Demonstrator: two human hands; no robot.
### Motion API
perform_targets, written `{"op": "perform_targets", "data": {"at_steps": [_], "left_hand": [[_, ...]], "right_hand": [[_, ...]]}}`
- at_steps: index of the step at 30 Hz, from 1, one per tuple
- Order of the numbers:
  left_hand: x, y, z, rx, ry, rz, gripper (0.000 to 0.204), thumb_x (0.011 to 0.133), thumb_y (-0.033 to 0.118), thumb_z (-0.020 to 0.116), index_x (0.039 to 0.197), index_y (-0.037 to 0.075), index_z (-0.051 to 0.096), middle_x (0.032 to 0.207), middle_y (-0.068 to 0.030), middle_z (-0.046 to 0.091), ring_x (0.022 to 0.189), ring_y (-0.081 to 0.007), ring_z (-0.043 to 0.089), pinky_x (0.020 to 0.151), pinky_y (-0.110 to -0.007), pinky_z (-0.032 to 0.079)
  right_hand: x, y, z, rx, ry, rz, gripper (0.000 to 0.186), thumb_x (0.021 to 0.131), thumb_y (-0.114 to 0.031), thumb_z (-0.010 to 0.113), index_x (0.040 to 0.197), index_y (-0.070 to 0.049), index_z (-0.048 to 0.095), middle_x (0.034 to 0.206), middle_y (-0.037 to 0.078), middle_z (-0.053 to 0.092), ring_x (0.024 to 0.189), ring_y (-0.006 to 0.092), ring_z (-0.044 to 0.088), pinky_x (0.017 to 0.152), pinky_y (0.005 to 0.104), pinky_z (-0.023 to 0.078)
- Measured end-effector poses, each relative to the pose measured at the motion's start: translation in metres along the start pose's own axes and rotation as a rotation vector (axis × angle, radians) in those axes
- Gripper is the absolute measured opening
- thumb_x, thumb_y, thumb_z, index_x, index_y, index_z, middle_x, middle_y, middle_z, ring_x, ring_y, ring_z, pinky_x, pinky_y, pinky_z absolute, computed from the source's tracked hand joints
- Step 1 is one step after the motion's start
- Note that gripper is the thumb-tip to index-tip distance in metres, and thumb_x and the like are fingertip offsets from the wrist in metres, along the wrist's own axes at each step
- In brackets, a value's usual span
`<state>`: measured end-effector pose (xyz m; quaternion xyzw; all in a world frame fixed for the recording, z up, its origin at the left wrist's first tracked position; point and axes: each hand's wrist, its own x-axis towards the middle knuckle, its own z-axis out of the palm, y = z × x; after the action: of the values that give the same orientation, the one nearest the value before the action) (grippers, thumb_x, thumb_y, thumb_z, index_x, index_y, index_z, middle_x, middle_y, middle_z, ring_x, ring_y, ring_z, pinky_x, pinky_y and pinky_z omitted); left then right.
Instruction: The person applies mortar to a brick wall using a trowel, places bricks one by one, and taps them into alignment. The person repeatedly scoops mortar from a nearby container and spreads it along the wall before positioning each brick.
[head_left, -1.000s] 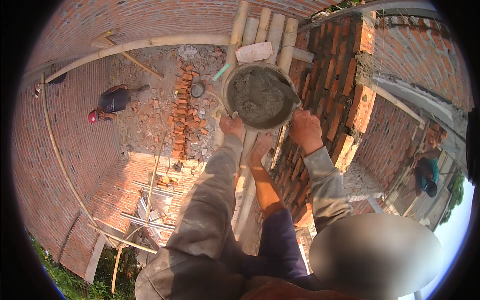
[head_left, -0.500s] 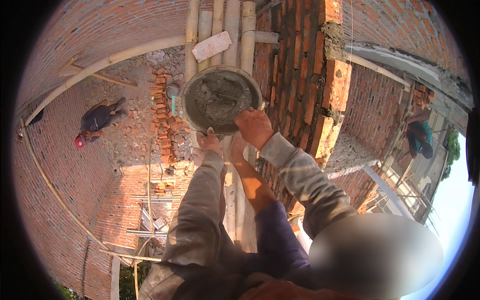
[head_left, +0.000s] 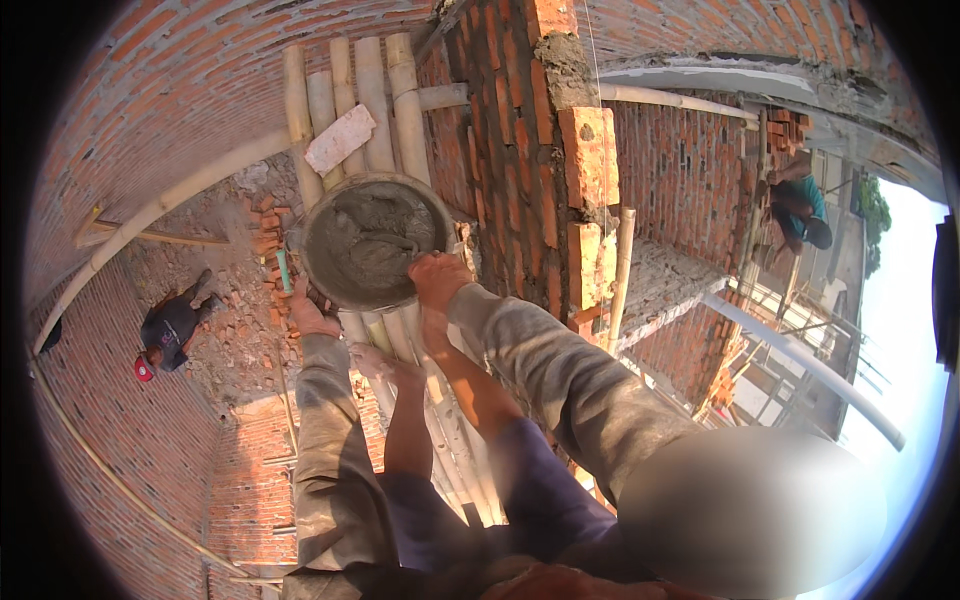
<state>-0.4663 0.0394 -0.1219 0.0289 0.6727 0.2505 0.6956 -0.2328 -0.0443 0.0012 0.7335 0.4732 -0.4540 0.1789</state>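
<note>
A round dark basin (head_left: 318, 278) of wet grey mortar (head_left: 365, 225) rests on bamboo poles ahead of me. My right hand (head_left: 438, 280) is closed in a fist at its near right rim. A mortar-coated shape running from that fist into the mix looks like the blade of a trowel (head_left: 398, 243); the fist hides the handle. At the basin's near left side, my left hand (head_left: 315, 312) has its fingers partly spread, with no object visible in them. Just beyond those fingertips a green strip (head_left: 283, 270) shows; its depth is unclear.
A pale brick (head_left: 340, 140) lies across the bamboo poles (head_left: 372, 110). An unfinished brick wall (head_left: 590, 160) rises close on the right. My bare feet stand on the bamboo. Bricks and rubble lie below left, near a person (head_left: 172, 330); another person (head_left: 800, 205) is far right.
My left hand has come off the basin's near rim and moved left. My right hand stays at the near right rim, and the mortar's surface looks turned over. The view has shifted, moving the scene leftward.
</note>
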Motion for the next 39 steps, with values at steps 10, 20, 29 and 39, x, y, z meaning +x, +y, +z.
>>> {"op": "perform_targets", "data": {"at_steps": [10, 20, 29, 39], "left_hand": [[-0.043, -0.01, 0.102, 0.065, -0.16, 0.296, 0.028, 0.1, 0.012, 0.079, 0.122, -0.003, 0.07, 0.114, -0.0117, 0.074, 0.101, -0.0192, 0.071, 0.089, -0.036, 0.06], [-0.018, -0.011, 0.093, 0.047, -0.265, 0.373, 0.026, 0.1, 0.012, 0.08, 0.118, -0.005, 0.072, 0.11, -0.0108, 0.076, 0.096, -0.0161, 0.07, 0.088, -0.032, 0.057], [-0.046, -0.027, 0.051, 0.052, -0.165, 0.328, 0.026, 0.099, 0.015, 0.082, 0.116, -0.002, 0.072, 0.111, -0.0073, 0.074, 0.098, -0.016, 0.067, 0.089, -0.032, 0.056], [-0.049, -0.067, 0.039, 0.037, -0.04, 0.344, 0.021, 0.097, 0.018, 0.086, 0.105, 0.003, 0.074, 0.1, -0.0025, 0.072, 0.089, -0.014, 0.063, 0.087, -0.031, 0.053]], "right_hand": [[-0.019, 0.083, -0.028, 0.044, 0.156, 0.073, 0.035, 0.086, -0.016, 0.071, 0.116, 0.003, 0.073, 0.109, 0.023, 0.075, 0.104, 0.0437, 0.076, 0.093, 0.0477, 0.06], [-0.043, 0.058, 0.07, -0.011, 0.308, -0.009, 0.028, 0.086, -0.02, 0.069, 0.1, 0.004, 0.074, 0.09, 0.027, 0.073, 0.08, 0.0447, 0.076, 0.073, 0.0509, 0.063], [-0.045, 0.105, 0.022, -0.013, 0.223, 0.053, 0.04, 0.097, -0.038, 0.067, 0.109, -0.001, 0.076, 0.103, 0.028, 0.075, 0.098, 0.044, 0.077, 0.091, 0.0522, 0.06], [0.029, 0.127, 0.119, 0.743, 0.105, 0.141, 0.035, 0.102, -0.026, 0.068, 0.09, 0.007, 0.07, 0.078, 0.023, 0.069, 0.069, 0.0262, 0.066, 0.068, 0.0454, 0.056]]}}
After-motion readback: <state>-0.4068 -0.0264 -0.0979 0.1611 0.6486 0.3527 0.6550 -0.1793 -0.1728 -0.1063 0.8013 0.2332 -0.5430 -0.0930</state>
